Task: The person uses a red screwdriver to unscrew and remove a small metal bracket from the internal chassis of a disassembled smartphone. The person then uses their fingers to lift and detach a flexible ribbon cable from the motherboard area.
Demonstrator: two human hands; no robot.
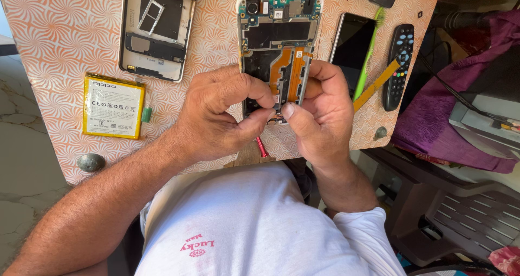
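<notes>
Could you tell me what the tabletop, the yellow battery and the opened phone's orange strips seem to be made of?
Tabletop: probably laminate, smooth with a printed orange swirl pattern.
Yellow battery: seemingly a foil pouch in glossy yellow plastic wrap, which catches the light.
Orange strips in the opened phone: thin flexible film, likely flex cable, matte.
Both the left hand and the right hand pinch at the phone's lower edge.
</notes>
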